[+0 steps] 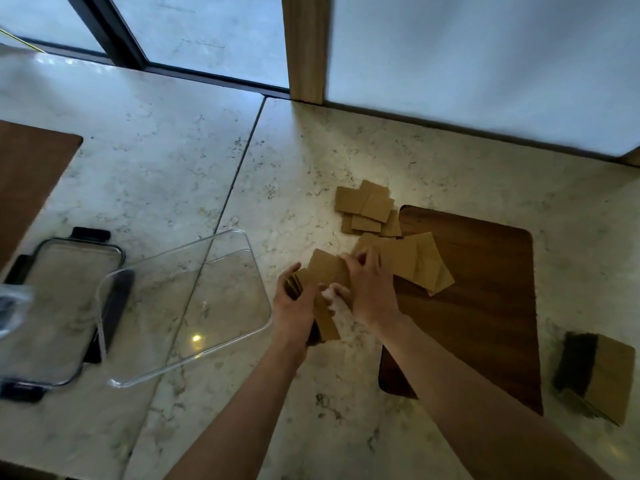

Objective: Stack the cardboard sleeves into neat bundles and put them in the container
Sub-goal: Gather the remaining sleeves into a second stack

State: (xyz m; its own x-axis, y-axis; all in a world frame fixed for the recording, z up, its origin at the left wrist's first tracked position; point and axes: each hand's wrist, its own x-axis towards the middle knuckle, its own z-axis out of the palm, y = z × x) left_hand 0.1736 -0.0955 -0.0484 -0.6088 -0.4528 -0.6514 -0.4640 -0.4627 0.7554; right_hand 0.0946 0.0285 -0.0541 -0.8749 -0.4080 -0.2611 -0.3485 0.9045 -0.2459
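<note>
My left hand (296,306) grips a small bundle of brown cardboard sleeves (327,271) above the marble counter. My right hand (370,289) holds the same bundle from the right, fingers curled over its top sleeve. Loose sleeves (419,261) lie fanned out just beyond my right hand, partly on a dark wooden board (485,289). Another scattered heap of sleeves (367,209) lies farther back. A finished stack of sleeves (599,375) stands at the right edge. The clear plastic container (225,337) sits open to the left of my hands, with nothing visible inside.
The container's lid (59,306), with black clips, lies at the far left. A second brown board (31,181) shows at the left edge. A wooden post (304,46) and white panels stand along the back of the counter.
</note>
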